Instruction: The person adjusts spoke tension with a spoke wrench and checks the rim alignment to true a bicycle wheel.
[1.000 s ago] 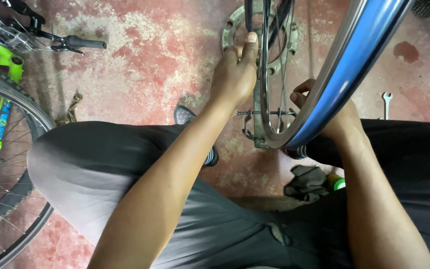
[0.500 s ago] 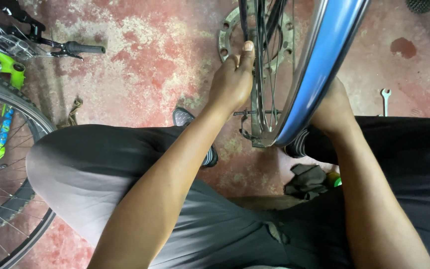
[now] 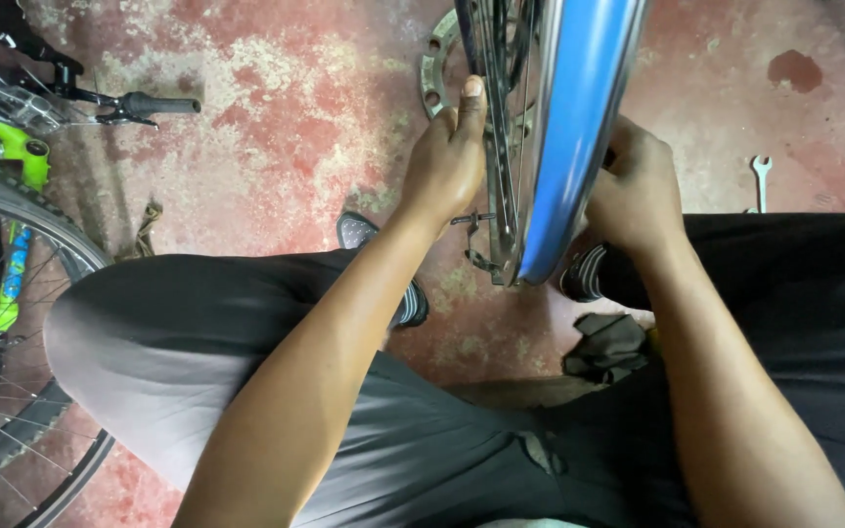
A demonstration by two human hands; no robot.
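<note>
The bicycle wheel with its blue rim stands upright between the knees above the red floor, the left hand closed around its spokes, the right hand gripping the far-right side, spanner lying untouched, work seemingly midway.

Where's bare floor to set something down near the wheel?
Free: red floor between the handlebar grip and left hand; also upper right, between the blue-rimmed wheel and spanner. Crowded: under the wheel, between the shoes, by the dark rag.
</note>
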